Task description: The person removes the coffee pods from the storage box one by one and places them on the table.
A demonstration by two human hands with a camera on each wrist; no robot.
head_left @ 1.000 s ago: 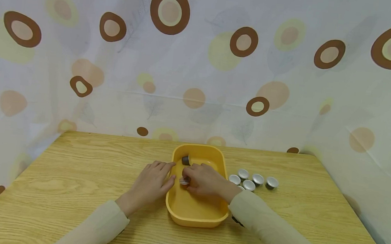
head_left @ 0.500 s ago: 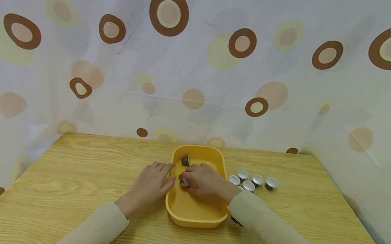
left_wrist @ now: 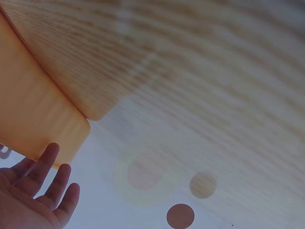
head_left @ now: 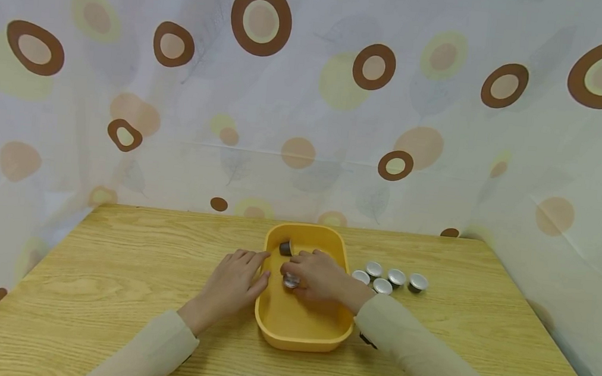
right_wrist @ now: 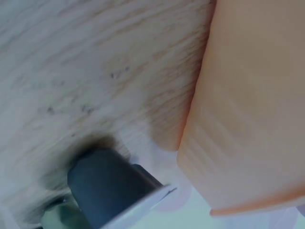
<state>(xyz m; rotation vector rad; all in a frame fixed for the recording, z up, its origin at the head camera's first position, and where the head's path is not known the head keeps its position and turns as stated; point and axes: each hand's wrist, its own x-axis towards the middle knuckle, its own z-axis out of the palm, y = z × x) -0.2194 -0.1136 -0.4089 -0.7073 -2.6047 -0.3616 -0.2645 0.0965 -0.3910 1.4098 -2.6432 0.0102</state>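
Observation:
In the head view my right hand (head_left: 320, 278) reaches into a yellow plastic bin (head_left: 302, 343) and pinches a coffee capsule (head_left: 290, 281) close over the bin's floor. Its silver foil lid faces toward me, while the fingers hide most of its body. A second, dark coffee capsule (head_left: 286, 247) lies on its side near the bin's far left corner. My left hand (head_left: 234, 278) touches the bin's left rim with fingers and thumb spread. The left wrist view has those fingers (left_wrist: 47, 160) stretched out beside the bin's wall (left_wrist: 43, 95).
Several coffee capsules (head_left: 396, 277) stand lid up on the wooden table (head_left: 167, 248), just right of the bin. One dark capsule (right_wrist: 109, 186) shows large in the right wrist view, beside the bin's outer wall (right_wrist: 248, 109). A patterned cloth (head_left: 307, 117) hangs behind the table.
The capsule in my right hand has shifted slightly right, and its foil lid shows more fully. My left hand and the bin have stayed in place.

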